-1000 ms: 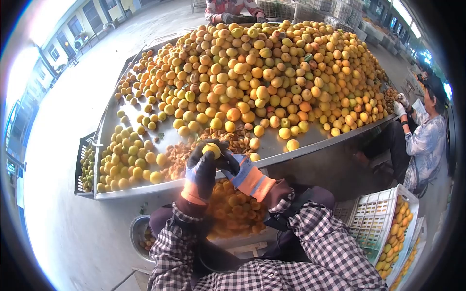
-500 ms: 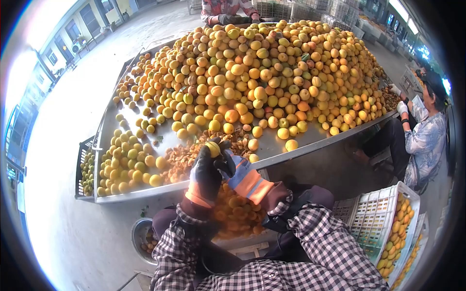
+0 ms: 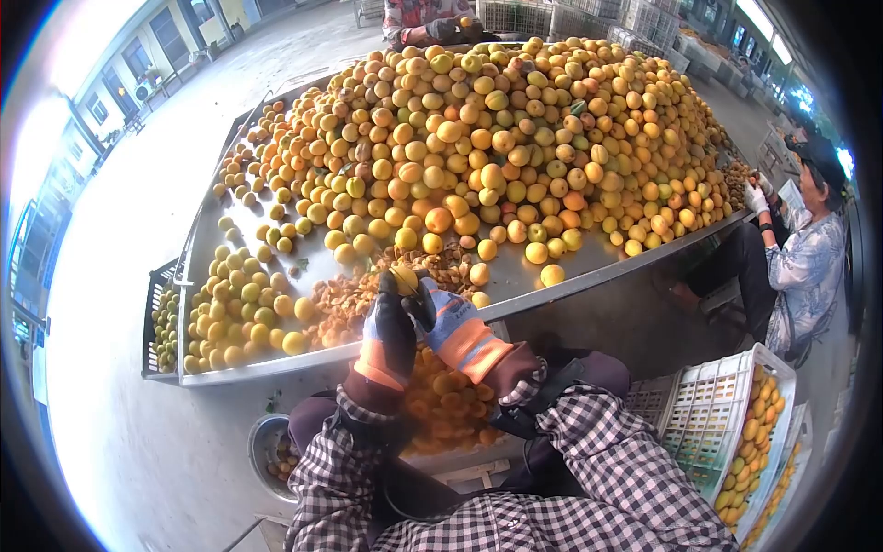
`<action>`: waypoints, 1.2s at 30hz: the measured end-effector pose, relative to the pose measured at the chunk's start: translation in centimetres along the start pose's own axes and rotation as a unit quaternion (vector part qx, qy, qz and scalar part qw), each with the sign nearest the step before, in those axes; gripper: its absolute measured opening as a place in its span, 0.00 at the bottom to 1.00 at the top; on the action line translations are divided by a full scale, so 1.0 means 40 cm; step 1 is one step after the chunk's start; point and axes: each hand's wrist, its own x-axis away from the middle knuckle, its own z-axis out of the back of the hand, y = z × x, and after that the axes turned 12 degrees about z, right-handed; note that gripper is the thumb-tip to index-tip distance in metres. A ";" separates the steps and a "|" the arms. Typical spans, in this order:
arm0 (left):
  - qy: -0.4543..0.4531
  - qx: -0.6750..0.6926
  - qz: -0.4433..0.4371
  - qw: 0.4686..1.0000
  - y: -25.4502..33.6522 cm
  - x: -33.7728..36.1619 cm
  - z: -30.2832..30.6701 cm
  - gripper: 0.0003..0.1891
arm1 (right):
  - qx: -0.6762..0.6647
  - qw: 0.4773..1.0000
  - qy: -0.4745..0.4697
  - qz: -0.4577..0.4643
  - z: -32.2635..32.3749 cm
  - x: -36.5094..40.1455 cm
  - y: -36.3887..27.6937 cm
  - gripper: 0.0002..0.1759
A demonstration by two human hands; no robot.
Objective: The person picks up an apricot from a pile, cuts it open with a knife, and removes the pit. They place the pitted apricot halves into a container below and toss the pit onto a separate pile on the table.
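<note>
A metal table [image 3: 570, 276] carries a large apricot heap [image 3: 497, 129]. At its near edge, the gloved left hand [image 3: 388, 331] and right hand [image 3: 441, 317] together grip one apricot [image 3: 403, 279].

centre, half covered by black-gloved left hand [image 3: 386, 329]: small round yellow fruit [image 3: 403, 279]; unreadable: grip of orange-cuffed right hand [image 3: 449, 322] | 7 o'clock, partly behind checked sleeve [image 3: 322, 478]: round steel bowl [image 3: 257, 442] | 12 o'clock, cut by top edge: person in red top [image 3: 418, 14] | 4 o'clock, clipped by lens rim: white slatted plastic crate [image 3: 704, 419]
</note>
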 end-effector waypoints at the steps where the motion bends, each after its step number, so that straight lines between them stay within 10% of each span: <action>1: -0.027 0.044 0.020 0.998 0.002 -0.001 0.003 0.25 | 0.003 1.000 0.000 0.002 0.000 -0.002 0.001 0.22; 12: 0.056 -0.206 -0.017 0.977 0.067 0.047 -0.062 0.17 | 0.155 0.987 0.039 0.017 0.036 0.000 -0.020 0.36; 24: 0.046 -0.280 -0.132 0.950 0.063 0.030 -0.031 0.18 | -0.102 0.975 0.091 0.176 -0.012 -0.008 0.055 0.32; 30: 0.020 -0.264 -0.093 0.960 0.081 0.058 -0.049 0.19 | -0.351 0.924 0.091 0.120 -0.010 -0.014 0.067 0.31; 33: 0.015 -0.226 -0.043 0.973 0.096 0.063 -0.058 0.20 | -0.403 0.907 0.071 -0.094 0.047 -0.028 0.045 0.25; 36: 0.060 -0.307 -0.075 0.947 0.098 0.058 -0.035 0.20 | -0.381 0.916 0.129 0.001 0.020 -0.029 0.105 0.24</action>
